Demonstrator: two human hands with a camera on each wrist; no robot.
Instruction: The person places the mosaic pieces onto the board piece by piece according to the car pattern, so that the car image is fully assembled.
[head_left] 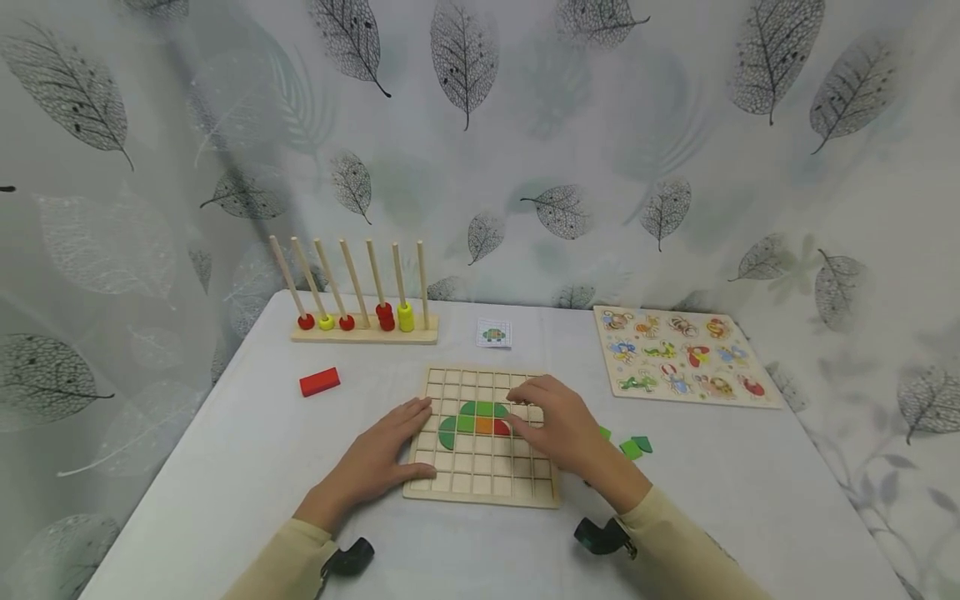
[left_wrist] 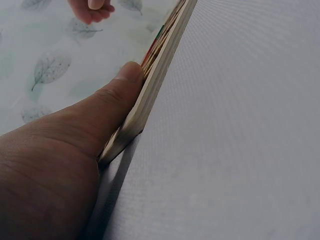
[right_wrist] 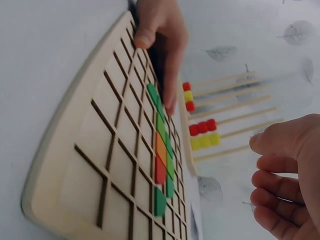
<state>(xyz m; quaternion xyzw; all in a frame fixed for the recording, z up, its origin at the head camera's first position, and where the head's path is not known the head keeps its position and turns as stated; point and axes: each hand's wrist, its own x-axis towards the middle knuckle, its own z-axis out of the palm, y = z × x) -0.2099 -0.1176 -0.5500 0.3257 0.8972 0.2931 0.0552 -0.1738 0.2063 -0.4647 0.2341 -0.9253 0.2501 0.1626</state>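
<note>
A wooden grid board point(head_left: 480, 487) lies on the table, with green tiles point(head_left: 467, 423), an orange tile point(head_left: 484, 426) and a red tile point(head_left: 500, 427) set in its squares. My left hand point(head_left: 378, 454) rests along the board's left edge, fingers fairly straight; its thumb point(left_wrist: 127, 75) lies over the border. Over the right half of the board is my right hand point(head_left: 558, 421), its thumb close to the red tile in the head view. Seen from the right wrist, those fingers point(right_wrist: 280, 200) are loosely bent, with nothing between them.
Loose green pieces point(head_left: 632, 450) lie right of the board, partly behind my right forearm. Behind it is a small picture card point(head_left: 493, 333). A peg stand point(head_left: 365, 335) with red and yellow rings, a red block point(head_left: 319, 382) and an insect puzzle board point(head_left: 678, 354) stand around.
</note>
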